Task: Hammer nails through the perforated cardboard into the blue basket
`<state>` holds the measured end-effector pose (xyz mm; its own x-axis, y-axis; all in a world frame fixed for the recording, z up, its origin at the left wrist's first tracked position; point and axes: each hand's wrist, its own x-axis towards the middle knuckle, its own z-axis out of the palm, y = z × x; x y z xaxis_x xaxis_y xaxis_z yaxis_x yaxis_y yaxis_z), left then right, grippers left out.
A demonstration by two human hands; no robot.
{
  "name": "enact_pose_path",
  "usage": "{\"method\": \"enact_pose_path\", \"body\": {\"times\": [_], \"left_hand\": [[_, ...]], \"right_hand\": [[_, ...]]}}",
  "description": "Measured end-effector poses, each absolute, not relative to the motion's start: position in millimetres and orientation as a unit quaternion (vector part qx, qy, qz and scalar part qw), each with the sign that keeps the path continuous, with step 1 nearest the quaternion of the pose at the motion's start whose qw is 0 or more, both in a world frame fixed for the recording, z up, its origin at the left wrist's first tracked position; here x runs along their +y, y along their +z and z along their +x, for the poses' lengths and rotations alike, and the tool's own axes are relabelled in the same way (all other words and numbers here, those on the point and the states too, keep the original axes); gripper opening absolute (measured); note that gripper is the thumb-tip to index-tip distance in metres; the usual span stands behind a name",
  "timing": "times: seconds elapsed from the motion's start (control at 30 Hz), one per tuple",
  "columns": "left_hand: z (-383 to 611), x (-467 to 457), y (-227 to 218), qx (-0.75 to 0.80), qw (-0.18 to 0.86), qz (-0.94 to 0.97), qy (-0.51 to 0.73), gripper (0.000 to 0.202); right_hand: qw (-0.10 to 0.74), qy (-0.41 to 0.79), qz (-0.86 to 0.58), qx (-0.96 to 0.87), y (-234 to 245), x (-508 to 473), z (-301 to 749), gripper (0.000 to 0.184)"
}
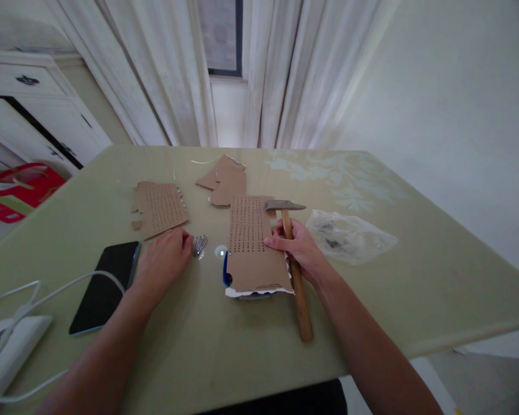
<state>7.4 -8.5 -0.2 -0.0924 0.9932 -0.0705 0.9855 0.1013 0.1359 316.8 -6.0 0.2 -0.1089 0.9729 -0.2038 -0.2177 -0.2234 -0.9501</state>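
My right hand (300, 245) is wrapped round the wooden handle of a hammer (301, 305), its thumb lying over the right edge of a cardboard piece. The metal hammer head points away from me. That cardboard piece (251, 268) has rows of small dark holes and lies on something blue that shows at its left edge. On the table to the left, my left hand (166, 256) rests with its fingers curled closed; whatever they hold, if anything, is hidden. Right beside its fingertips lies a small pile of nails (200, 246).
A second perforated cardboard piece (162, 208) and some torn cardboard (230, 181) lie farther back. A clear plastic bag (350, 236) is on the right. Left of my left arm are a black phone (108, 276), a white power strip (15, 351) and cables.
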Motion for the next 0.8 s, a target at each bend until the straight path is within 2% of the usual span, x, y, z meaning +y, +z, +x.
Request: {"method": "enact_pose_path", "body": {"times": [0.37,0.5,0.6,0.7,0.8], "left_hand": [[5,-11,-4,0.723,0.056,0.689,0.003,0.029],[5,-10,-9,0.705,0.007,0.709,0.035,0.033],[12,-10,-6,0.704,0.037,0.688,0.171,0.034],[27,-15,0,0.635,0.161,0.658,0.371,0.036],[45,-25,3,0.553,0.252,0.620,0.496,0.031]], "right_hand": [[0.472,0.622,-0.473,-0.409,-2,-6,317,0.063],[0.470,0.620,-0.477,-0.409,-2,-6,316,0.064],[0.472,0.624,-0.475,-0.402,-2,-6,316,0.064],[0.473,0.620,-0.475,-0.408,-1,-6,315,0.063],[0.474,0.619,-0.471,-0.413,0,-6,315,0.061]]}}
